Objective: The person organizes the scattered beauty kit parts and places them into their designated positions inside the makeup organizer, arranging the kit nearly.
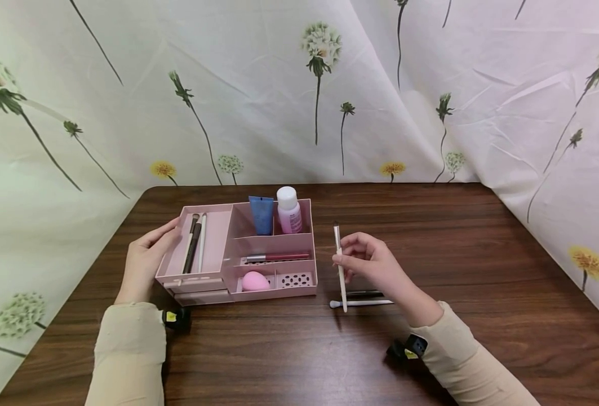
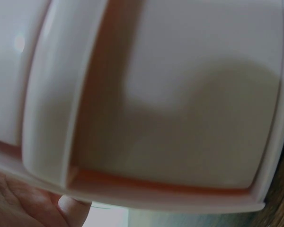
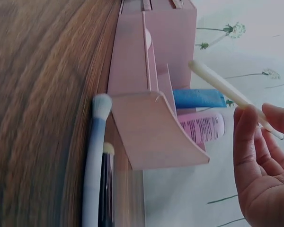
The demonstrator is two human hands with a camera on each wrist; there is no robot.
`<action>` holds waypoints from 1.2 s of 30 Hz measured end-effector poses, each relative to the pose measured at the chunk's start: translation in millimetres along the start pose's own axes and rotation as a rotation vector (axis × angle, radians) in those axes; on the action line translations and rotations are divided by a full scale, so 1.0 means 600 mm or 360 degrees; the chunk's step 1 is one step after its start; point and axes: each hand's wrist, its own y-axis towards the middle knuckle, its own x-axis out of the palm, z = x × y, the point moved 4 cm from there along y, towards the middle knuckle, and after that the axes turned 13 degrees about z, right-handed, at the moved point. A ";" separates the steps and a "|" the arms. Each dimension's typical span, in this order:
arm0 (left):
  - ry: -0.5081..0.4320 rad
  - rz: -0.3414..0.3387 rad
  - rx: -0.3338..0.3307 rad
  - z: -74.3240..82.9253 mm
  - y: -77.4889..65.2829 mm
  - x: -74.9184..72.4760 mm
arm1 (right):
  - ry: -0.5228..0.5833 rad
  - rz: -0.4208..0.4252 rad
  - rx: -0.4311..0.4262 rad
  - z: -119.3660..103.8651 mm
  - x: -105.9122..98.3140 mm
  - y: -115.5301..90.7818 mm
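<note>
My right hand [image 1: 372, 262] pinches a makeup brush [image 1: 342, 282] with a pale handle between thumb and fingers. The brush stands nearly upright, dark bristles at the top, right of a pink cosmetics organizer [image 1: 274, 294]. In the right wrist view, its handle [image 3: 217, 84] slants past the organizer's end. My left hand [image 1: 144, 259] rests along the organizer's left side, its fingers partly hidden by the wall. Several makeup brushes [image 1: 192, 248] lie in the left tray. Below my right hand, a white-handled brush [image 1: 365, 303] and a dark brush [image 1: 362, 293] lie on the table.
The organizer's right compartments hold a blue tube [image 1: 262, 217], a white-capped pink bottle [image 1: 290, 214], a dark-red pen-like item [image 1: 284, 256] and a pink makeup sponge [image 1: 254, 281]. Drawers [image 1: 203, 297] sit under the tray. A flowered cloth [image 1: 258, 113] hangs behind the wooden table [image 1: 258, 361].
</note>
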 end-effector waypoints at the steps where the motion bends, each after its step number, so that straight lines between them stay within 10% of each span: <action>1: 0.0008 0.0000 0.0005 -0.001 0.000 0.000 | 0.0011 0.0002 -0.0001 -0.001 0.002 -0.001; 36: 0.0053 -0.0005 -0.0001 0.001 0.000 0.000 | 0.0372 -0.0117 -0.0027 -0.051 0.095 0.004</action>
